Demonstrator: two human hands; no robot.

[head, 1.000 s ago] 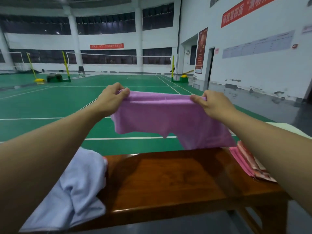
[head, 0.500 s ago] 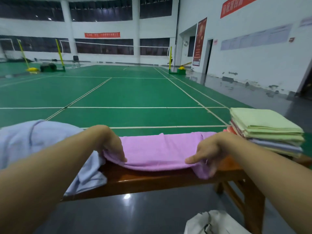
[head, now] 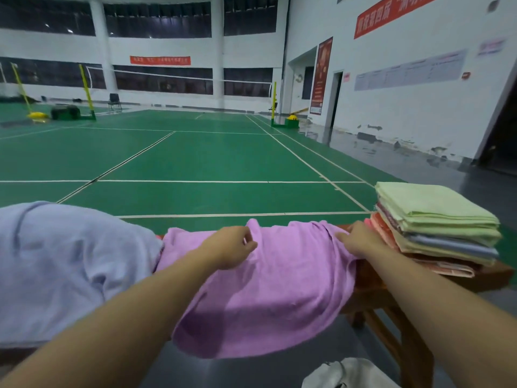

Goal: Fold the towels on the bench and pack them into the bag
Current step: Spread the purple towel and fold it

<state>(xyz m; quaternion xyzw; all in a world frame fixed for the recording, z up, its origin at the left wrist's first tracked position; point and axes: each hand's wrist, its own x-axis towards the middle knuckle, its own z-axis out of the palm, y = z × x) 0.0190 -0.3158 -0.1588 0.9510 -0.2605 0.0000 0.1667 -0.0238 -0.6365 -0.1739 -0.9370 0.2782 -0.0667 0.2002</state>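
Taking the long brown wooden bench (head: 372, 278) as the landmark, its left end is buried under a loose, rumpled pale lavender-blue towel (head: 64, 264), heaped there unfolded, probably waiting its turn.

Just right of that heap, across the middle of the bench, lies the soft pink-purple terry towel (head: 268, 289). It drapes over the seat with its near part hanging off the front edge toward the floor, so only its far strip is supported. That looks like a spreading step: the cloth is laid out flat so it can be doubled over.

The left hand (head: 229, 247) sits on the far part of this towel, near the bench's back edge, with thumb and fingertips drawn together on a small raised ridge of fabric, seemingly pinching it to pull out a wrinkle or find an edge. The right hand (head: 361, 239) rests further right on the same towel, fingers fairly straight and pressing down, likely pinning that end so the cloth does not slide.

Touching that hand's far side, on the bench's right end, stands a neat stack of folded towels (head: 436, 228) in light green, grey-blue, cream and orange-pink, kept apart as finished work.

Below the bench's front right, on the dark floor, a crumpled white bag (head: 349, 373) shows at the bottom edge, within reach for packing.
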